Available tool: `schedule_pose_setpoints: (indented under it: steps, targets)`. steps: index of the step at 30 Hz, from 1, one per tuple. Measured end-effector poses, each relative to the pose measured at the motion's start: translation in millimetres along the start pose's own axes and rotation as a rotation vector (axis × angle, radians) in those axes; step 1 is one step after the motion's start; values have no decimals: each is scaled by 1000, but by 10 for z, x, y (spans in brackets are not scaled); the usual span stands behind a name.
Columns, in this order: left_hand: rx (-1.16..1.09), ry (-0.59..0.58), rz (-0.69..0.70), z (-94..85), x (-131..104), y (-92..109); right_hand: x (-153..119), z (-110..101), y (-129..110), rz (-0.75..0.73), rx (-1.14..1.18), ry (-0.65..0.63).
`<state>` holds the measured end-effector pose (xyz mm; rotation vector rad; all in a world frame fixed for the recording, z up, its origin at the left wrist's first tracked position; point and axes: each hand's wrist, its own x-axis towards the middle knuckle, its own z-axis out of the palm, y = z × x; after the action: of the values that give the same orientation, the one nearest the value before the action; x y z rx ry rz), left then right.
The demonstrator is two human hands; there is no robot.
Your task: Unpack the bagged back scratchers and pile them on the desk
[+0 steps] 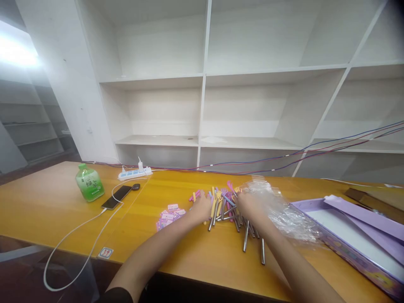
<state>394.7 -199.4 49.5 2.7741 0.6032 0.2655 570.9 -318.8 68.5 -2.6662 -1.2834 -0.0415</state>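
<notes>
A loose pile of small hand-shaped back scratchers (217, 203), with metal rods and pink, yellow, purple and blue ends, lies on the yellow table. At its left edge is my left hand (201, 208), fingers curled in; what they pinch, if anything, is hidden. My right hand (251, 205) is closed over the right side of the pile, and metal rods stick out below it. Its fingertips are mostly covered by the hand itself. Left of my left hand, several small pink and purple printed cards (168, 216) lie in a heap.
Clear plastic bags (277, 210) lie right of the pile, beside a purple open box (356, 240). At left are a green bottle (89, 183), a phone (117, 198) on a white cable and a power strip (134, 173). White shelving (202, 109) rises behind, with wires along it.
</notes>
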Motion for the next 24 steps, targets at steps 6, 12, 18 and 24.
schedule_pose_setpoints:
  steps: [6,12,18,24]
  targets:
    - [69,83,-39,21,-64,48,-10,231,-165,-9,-140,12]
    - [-59,60,129,-51,-604,32,-448,225,-320,-151,-179,71]
    - [-31,82,262,-206,-1361,-49,-1164,525,-446,-538,0,192]
    - [59,349,214,-389,-1666,-262,-1492,625,-241,-690,247,384]
